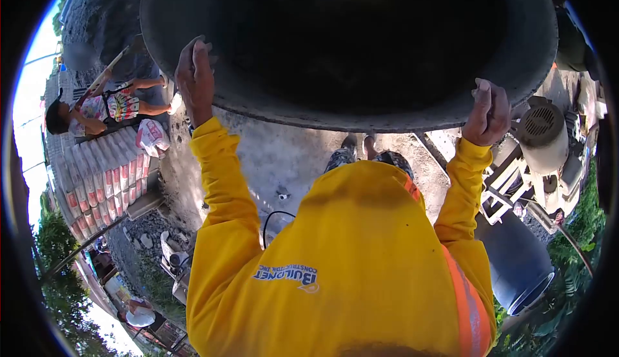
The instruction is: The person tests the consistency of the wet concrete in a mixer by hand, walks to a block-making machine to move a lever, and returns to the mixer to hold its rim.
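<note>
A large round drum [387,122] with a dark hollow inside fills the top of the view, its wide rim facing me. My left hand [195,77] is at the rim on the left side, fingers curled over the edge. On the right side, my right hand [488,109] bends its fingers around the lower right rim. Both arms, in yellow sleeves, are stretched out toward the drum. Shadow hides what the drum holds, if anything.
Stacked bags [103,180] and a person [106,109] holding a long handle are at left. To the right are a motor [543,125] on a frame and a blue barrel [516,260]. Gravel [145,241] lies lower left; a black cable [265,225] runs near my body.
</note>
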`<act>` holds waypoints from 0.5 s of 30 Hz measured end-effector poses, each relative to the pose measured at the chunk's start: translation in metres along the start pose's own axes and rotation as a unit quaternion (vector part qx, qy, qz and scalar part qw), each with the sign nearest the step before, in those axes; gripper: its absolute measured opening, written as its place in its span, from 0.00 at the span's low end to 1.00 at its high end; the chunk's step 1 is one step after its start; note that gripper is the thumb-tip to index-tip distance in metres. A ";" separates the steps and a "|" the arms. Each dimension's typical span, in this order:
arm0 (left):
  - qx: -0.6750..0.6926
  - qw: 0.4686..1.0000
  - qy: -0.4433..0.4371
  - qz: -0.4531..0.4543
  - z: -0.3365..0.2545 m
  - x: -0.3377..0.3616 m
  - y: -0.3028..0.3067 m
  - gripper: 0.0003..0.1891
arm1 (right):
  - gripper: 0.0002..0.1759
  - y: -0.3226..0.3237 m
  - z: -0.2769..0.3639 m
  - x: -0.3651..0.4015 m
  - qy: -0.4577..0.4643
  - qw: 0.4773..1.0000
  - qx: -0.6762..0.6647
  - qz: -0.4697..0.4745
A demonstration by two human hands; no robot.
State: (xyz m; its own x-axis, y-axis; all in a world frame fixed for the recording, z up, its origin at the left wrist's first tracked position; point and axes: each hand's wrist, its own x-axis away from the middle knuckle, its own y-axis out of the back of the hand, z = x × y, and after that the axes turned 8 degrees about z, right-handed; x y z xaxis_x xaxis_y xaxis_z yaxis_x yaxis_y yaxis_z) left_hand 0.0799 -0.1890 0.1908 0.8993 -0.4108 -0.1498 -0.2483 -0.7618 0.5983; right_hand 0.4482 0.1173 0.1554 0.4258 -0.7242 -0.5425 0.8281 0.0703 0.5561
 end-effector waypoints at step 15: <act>-0.124 0.992 0.009 0.010 0.002 -0.004 -0.002 0.21 | 0.06 0.000 -0.006 -0.008 0.131 0.991 -0.009 -0.039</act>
State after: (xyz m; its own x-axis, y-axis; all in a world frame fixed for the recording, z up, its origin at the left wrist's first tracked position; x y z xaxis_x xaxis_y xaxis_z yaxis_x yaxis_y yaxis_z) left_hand 0.0761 -0.1867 0.1882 0.9022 -0.4132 -0.1235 -0.1717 -0.6069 0.7760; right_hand 0.4471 0.1275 0.1566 0.4392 -0.5243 -0.7295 0.8673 0.0355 0.4966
